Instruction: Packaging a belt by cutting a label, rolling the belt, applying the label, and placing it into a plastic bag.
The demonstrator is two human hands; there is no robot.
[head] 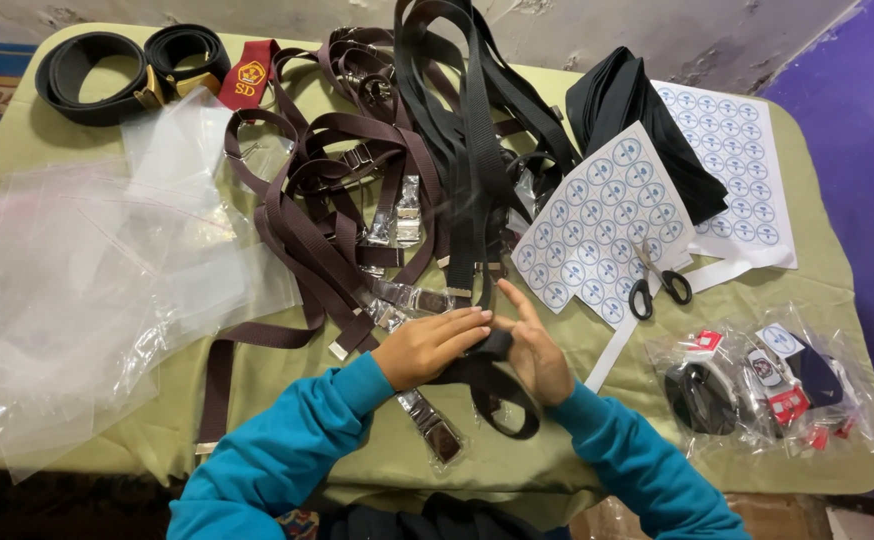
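Here, my left hand (pixel 427 345) is lying flat, fingers pressed together, on a black webbing belt (pixel 482 385) at the bench's (pixel 287 400) near edge; my right hand (pixel 534 350), fingers half spread, is cupping it opposite, strap running away from me.

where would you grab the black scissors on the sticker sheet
Take the scissors by the two black handle loops, which lie at the near end, toward the person. The shut blades point away, up across the sticker sheet, so probably come from the near side with the right hand, the closer one. The loops lie flat and uncovered, leaving room for fingers to slip in.
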